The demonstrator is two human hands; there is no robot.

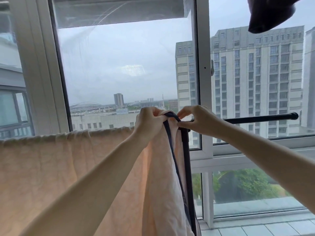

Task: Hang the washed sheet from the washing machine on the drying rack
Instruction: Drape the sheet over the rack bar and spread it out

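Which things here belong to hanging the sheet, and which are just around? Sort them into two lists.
Part of the job:
peach sheet
its dark edge trim
black rack bar
black rack upright
left hand
right hand

Just around:
dark garment overhead
window frame
window latch

Soft, overcast daylight is admitted through the window, and the sheet is backlit to a warm glow. Faint reflections and streaks are seen on the glass. Straight frame lines are bowed near the edges; the picture is slightly softened throughout.
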